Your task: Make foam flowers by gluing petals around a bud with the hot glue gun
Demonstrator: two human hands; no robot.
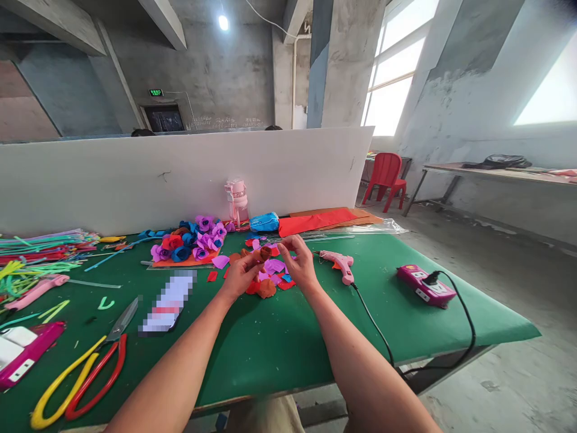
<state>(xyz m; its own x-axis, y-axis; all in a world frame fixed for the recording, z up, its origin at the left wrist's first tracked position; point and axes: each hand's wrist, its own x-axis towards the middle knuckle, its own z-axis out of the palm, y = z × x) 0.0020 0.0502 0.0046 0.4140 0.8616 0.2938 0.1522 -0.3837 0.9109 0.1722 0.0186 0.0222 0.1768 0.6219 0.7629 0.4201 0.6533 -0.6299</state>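
My left hand [241,276] is closed on a small brown paper flower [265,253], held above the table. Close to its right side is my right hand [298,260], its fingers bent in toward the thumb; whatever they pinch, if anything, is too small to make out. Loose petals [274,266] in purple, red, orange and blue lie scattered beneath both hands. To the right rests a pink glue gun [339,264] with a black cord. Finished-looking purple, blue and red paper flowers [198,239] are heaped at the back left.
On the green table [270,349] lie large scissors [97,361], a phone [169,300], pipe cleaners [45,246] and a magenta power strip [426,285]. Behind stand a pink bottle [237,201], a blue pouch [264,222], red paper [315,221] and a white board [112,180].
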